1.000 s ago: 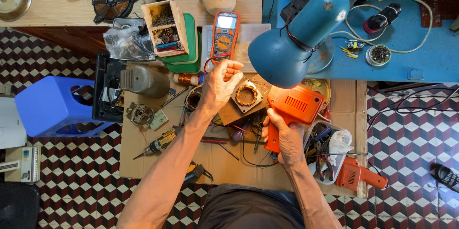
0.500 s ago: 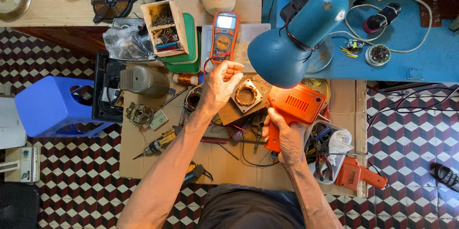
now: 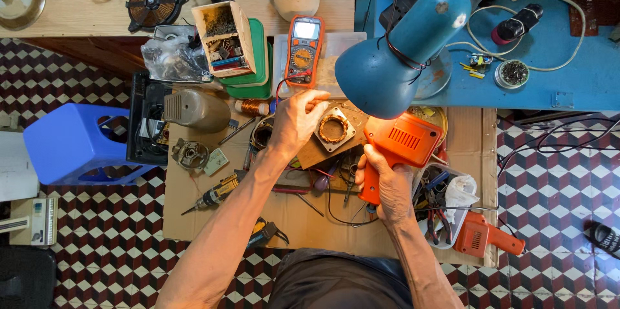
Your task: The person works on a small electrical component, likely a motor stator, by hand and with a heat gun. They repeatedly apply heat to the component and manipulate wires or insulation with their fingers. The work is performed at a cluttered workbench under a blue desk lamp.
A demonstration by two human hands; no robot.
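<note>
We are pinching something thin between the fingers of our left hand [image 3: 296,118], too small to tell what, just beside the stator [image 3: 334,129], while our right hand [image 3: 386,183] is closing around the grip of the orange gun [image 3: 402,142]. The stator is lying flat on a board [image 3: 316,151], the gun's tip just right of it. Judging by this, we are still mid-job: meter [image 3: 304,47] above the stator, tools lying out.

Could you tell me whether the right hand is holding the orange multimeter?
No, the right hand grips the orange soldering gun, while the multimeter lies untouched above the left hand.
</note>
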